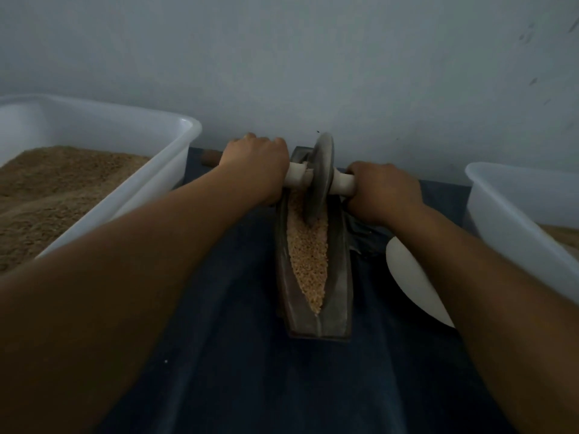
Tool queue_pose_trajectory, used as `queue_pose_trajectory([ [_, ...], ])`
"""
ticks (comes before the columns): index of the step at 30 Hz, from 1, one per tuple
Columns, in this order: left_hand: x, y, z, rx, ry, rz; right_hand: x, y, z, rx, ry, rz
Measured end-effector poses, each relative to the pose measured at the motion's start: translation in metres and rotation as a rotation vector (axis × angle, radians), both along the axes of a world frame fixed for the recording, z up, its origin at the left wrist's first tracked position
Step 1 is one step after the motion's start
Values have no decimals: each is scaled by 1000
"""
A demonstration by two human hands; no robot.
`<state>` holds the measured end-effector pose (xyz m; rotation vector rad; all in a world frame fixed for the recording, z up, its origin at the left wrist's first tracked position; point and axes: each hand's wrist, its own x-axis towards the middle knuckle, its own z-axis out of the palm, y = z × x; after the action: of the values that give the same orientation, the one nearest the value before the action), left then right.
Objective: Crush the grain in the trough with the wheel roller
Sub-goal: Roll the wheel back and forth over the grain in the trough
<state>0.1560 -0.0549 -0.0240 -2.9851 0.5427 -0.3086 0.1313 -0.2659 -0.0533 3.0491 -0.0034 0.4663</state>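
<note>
Gripping the axle either side of the wheel roller [319,177], left hand [255,169] and right hand [380,191] should press evenly, keeping it upright through the grain [308,261] in the trough [340,296].

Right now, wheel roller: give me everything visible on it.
The wheel roller is a thin grey disc, metal by its look, standing upright on edge at the far end of the dark trough. Its lower rim sits in the tan grain. A pale axle runs through its centre. The left hand and right hand each hold one end in a closed grip.
</note>
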Motion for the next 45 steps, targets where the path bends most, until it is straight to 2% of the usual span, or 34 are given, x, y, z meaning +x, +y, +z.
queue_pose_trajectory([
  [7,-27,13,-6,73,122,24,-26,9,0,-98,-153,61],
  [17,-89,22,-11,78,-4,-17,-115,18,-1,-118,-217,166],
  [21,-109,31,-7,27,2,-16,-131,24,6,-122,-240,197],
  [24,-116,33,-7,47,-67,-51,-136,23,3,-74,-227,210],
  [28,-108,26,-12,67,-196,-97,-126,19,-8,-35,-200,183],
  [31,-91,16,-12,71,-207,-86,-106,14,-12,-33,-181,167],
  [37,-49,10,-14,2,-72,-44,-54,13,-6,-195,-170,92],
  [41,-24,5,-6,-41,87,12,-23,15,8,-210,-115,64],
  [45,-11,1,1,4,146,20,-4,13,12,-200,-47,43],
])
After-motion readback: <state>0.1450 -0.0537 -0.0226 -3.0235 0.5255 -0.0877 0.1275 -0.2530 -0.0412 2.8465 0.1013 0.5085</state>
